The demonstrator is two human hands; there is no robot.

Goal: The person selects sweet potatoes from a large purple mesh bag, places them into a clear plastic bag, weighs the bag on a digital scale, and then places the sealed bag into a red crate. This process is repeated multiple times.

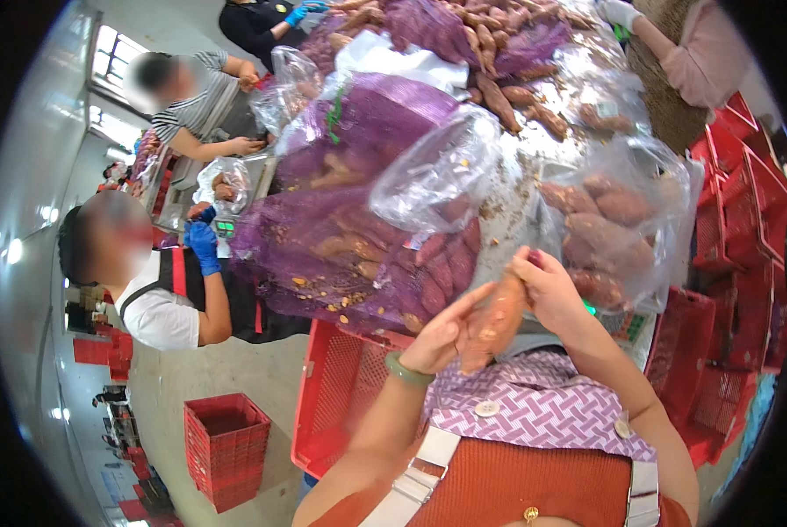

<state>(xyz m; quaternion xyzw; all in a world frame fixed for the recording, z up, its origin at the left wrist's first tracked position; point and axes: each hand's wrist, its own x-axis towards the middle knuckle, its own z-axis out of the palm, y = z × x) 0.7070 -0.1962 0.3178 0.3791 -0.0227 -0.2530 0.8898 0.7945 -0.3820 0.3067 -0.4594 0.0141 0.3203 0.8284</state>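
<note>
One sweet potato (496, 323) is held between my two hands, tilted, just above the front of my patterned apron. My left hand (441, 334), with a green bangle at the wrist, supports it from the side. The fingers of my right hand (548, 284) grip its upper end. Beyond my right hand sits a clear plastic bag (607, 224) filled with sweet potatoes, apparently on a scale with a lit display. To the left of it, purple mesh sacks (340, 244) of sweet potatoes cover much of the table. An open clear bag (436, 178) rests on the sacks.
Loose sweet potatoes (492, 39) lie heaped at the table's far end. A red plastic crate (340, 388) stands by my left arm, and stacked red crates (729, 217) rise at right. More crates (227, 448) are on the floor. Several people work around the table.
</note>
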